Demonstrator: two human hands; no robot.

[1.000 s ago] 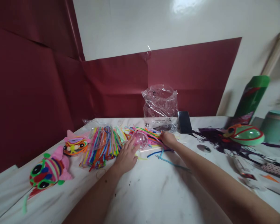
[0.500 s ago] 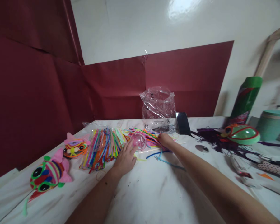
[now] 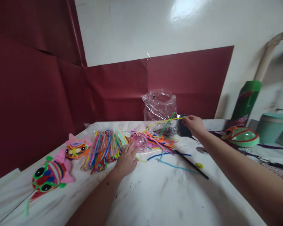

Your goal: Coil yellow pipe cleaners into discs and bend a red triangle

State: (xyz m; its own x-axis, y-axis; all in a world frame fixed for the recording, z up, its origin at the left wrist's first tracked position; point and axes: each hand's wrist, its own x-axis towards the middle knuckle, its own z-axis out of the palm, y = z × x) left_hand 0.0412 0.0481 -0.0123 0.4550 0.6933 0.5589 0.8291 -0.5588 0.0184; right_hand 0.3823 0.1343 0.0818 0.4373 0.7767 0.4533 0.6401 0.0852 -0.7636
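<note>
My left hand (image 3: 126, 160) rests on the table with its fingers closed against a clear pink plastic ball (image 3: 141, 142). To the right and farther back, my right hand (image 3: 192, 124) pinches the end of a yellow pipe cleaner (image 3: 163, 121), which stretches left over the loose pile of pipe cleaners (image 3: 161, 143). A green pipe cleaner (image 3: 168, 124) sticks up across it. Beside my left hand lies a thick bundle of many-coloured pipe cleaners (image 3: 103, 150). Blue pipe cleaners and a black stick (image 3: 191, 164) lie in front of the pile.
Two fuzzy fish-like figures (image 3: 49, 175) sit at the left. A clear plastic bag (image 3: 159, 105) and a dark phone (image 3: 184, 129) stand behind the pile. At the right are a green balloon-like piece (image 3: 244, 137), a green bottle (image 3: 246, 103) and a teal container (image 3: 272, 127).
My right hand has moved right and up out of the pile, drawing the yellow pipe cleaner with it. The black stick now shows on the table. My left hand stays at the ball.
</note>
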